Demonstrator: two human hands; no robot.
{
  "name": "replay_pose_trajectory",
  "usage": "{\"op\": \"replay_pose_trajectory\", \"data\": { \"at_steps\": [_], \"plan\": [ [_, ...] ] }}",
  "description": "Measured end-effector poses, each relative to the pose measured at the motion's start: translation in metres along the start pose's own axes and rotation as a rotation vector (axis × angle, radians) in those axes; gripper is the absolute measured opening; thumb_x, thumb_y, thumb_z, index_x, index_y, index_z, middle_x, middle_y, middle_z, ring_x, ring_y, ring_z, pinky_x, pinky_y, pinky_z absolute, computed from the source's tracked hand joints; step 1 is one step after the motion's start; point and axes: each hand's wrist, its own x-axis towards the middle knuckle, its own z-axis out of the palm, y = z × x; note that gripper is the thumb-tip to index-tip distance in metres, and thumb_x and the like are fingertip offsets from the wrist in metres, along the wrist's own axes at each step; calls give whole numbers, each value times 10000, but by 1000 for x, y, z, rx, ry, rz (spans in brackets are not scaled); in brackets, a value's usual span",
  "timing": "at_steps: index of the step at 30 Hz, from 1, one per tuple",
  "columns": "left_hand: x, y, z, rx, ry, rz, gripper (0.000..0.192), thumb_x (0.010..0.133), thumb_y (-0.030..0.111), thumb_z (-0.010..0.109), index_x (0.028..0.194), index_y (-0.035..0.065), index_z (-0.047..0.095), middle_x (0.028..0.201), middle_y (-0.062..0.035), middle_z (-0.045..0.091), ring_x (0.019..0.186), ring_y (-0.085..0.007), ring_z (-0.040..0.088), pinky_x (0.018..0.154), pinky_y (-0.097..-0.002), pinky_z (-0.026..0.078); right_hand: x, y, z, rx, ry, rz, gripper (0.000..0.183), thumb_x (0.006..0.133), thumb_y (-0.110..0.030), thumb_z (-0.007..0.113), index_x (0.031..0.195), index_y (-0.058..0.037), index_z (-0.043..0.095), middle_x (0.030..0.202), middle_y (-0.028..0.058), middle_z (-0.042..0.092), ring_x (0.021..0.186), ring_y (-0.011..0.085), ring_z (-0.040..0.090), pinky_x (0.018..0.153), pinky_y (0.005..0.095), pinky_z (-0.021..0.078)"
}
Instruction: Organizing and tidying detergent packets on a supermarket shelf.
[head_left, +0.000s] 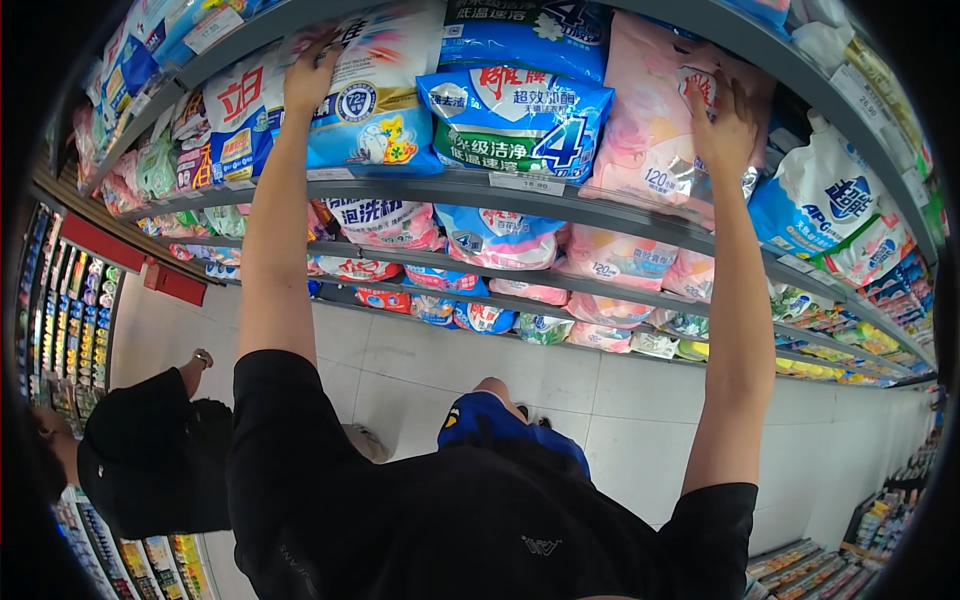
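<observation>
Both my arms reach up to a shelf of bagged laundry detergent. My left hand (309, 79) lies against the upper left part of a white and blue detergent bag (375, 105), its fingers slightly blurred. On the front of a large pink detergent bag (645, 112), my right hand (724, 127) rests with its fingers spread. Between them a blue detergent bag (517, 124) leans in front of another blue bag (525, 34). Neither hand is closed around a bag.
The grey shelf edge (450, 186) carries price tags. Lower shelves hold more bags, such as a pink one (615, 255). To the left stands another person in black (157, 457), near a bottle rack (75, 315). Pale floor tiles (637, 450) extend behind the shelves.
</observation>
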Motion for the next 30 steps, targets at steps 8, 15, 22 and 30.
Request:
{"op": "replay_pose_trajectory", "data": {
  "at_steps": [8,15,22,30],
  "plan": [
    [-1,2,-2,11,4,8,449,916,524,563,1270,274,676,1166,-202,692,1117,-405,633,984,-419,481,1,-1,0,2,-7,2,626,891,-603,576,1365,-194,595,1411,208,548,1294,393,516,1090,481,361],
    [-5,14,-6,13,10,19,434,920,526,554,1269,300,677,1184,-185,691,1118,-402,633,996,-414,476,2,-1,-1,-7,8,-8,616,896,-596,573,1357,-189,599,1404,213,553,1291,400,517,1078,486,374],
    [-4,11,-10,16,-9,3,436,926,509,547,1268,275,682,1173,-181,696,1112,-391,639,1003,-407,472,1,-5,-2,-9,-1,-10,618,905,-588,567,1360,-170,596,1402,235,545,1268,425,527,1084,481,372],
    [-4,19,-7,1,3,35,433,930,489,550,1262,247,687,1178,-191,690,1128,-392,631,997,-411,472,-1,-2,-4,-52,-23,19,633,903,-590,568,1377,-171,582,1410,236,538,1283,420,516,1086,484,371]
  ]
}}
